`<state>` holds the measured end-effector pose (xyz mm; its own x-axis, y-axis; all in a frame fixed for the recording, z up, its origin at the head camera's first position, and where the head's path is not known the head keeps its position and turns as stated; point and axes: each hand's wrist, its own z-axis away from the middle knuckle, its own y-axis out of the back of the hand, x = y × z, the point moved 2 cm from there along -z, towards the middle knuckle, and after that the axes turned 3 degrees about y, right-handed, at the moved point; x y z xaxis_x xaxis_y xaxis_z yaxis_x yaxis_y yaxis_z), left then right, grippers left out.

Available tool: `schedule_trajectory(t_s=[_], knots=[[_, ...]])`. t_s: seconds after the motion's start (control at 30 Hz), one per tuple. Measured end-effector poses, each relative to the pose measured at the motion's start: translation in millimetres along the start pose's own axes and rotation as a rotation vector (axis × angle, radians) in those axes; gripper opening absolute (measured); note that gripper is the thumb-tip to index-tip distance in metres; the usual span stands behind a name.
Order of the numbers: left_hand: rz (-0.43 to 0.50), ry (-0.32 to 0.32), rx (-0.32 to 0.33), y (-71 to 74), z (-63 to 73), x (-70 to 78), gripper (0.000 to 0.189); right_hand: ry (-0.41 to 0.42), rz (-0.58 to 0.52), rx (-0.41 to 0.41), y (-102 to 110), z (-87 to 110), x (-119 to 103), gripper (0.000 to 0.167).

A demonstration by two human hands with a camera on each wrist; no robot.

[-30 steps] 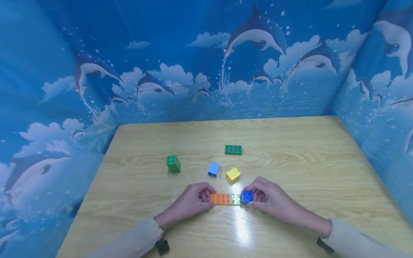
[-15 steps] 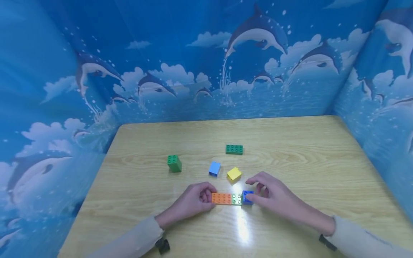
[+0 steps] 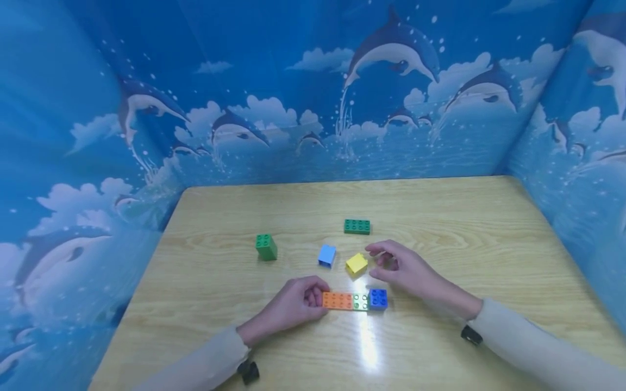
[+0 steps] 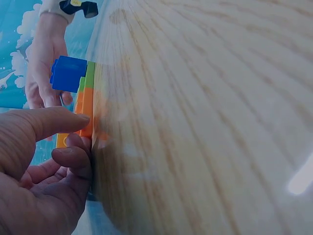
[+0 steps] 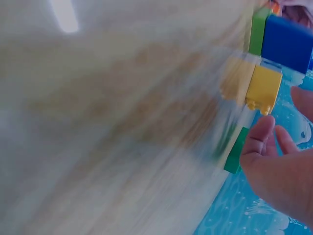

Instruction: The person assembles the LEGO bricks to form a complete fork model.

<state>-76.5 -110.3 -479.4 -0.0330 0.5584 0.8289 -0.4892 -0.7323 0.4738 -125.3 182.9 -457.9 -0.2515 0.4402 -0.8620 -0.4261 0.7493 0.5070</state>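
My left hand [image 3: 298, 301] pinches the left end of an orange brick [image 3: 337, 300] between thumb and fingers. Against the orange brick's right end lies a light green brick [image 3: 360, 302]. A dark blue brick [image 3: 378, 299] sits on top of the green one's right part, as the left wrist view shows from the side. Beside a yellow brick [image 3: 356, 264] hovers my right hand [image 3: 408, 269], its fingers and thumb apart with nothing between them. In the right wrist view the yellow brick [image 5: 264, 87] lies on its side, studs toward the fingertips.
Behind the row lie a light blue brick [image 3: 327, 256] and a flat dark green brick [image 3: 357, 226]. A tall green block [image 3: 266, 247] stands farther left. Dolphin-printed cloth [image 3: 274, 130] walls the wooden table [image 3: 450, 217] at the back and sides.
My right hand has let go of the dark blue brick and moved back toward the yellow brick. The left hand keeps its hold on the orange brick.
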Motion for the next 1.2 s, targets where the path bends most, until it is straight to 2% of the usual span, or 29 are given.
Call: schedule_trajectory(t_s=[0.2,0.37,0.77,0.9,1.2], knots=[[-0.003,-0.017,0.000,-0.5,-1.0,1.8,0.041,-0.026,-0.043,-0.077,-3,-17.2,7,0.058],[0.000,-0.026,0.001,-0.7,-1.8,2.6,0.040,-0.057,-0.068,-0.104,-3,-24.5,10,0.058],[-0.005,-0.016,-0.001,-0.8,3.5,-2.8,0.040,-0.093,-0.046,-0.093,-16,-28.1,11,0.052],[-0.002,-0.009,0.003,-1.5,2.7,-2.2,0.040,-0.116,-0.048,-0.059,-14,-26.1,12,0.049],[0.004,-0.019,0.004,-1.2,0.8,-1.6,0.040,-0.151,-0.074,-0.063,-4,-18.0,11,0.045]])
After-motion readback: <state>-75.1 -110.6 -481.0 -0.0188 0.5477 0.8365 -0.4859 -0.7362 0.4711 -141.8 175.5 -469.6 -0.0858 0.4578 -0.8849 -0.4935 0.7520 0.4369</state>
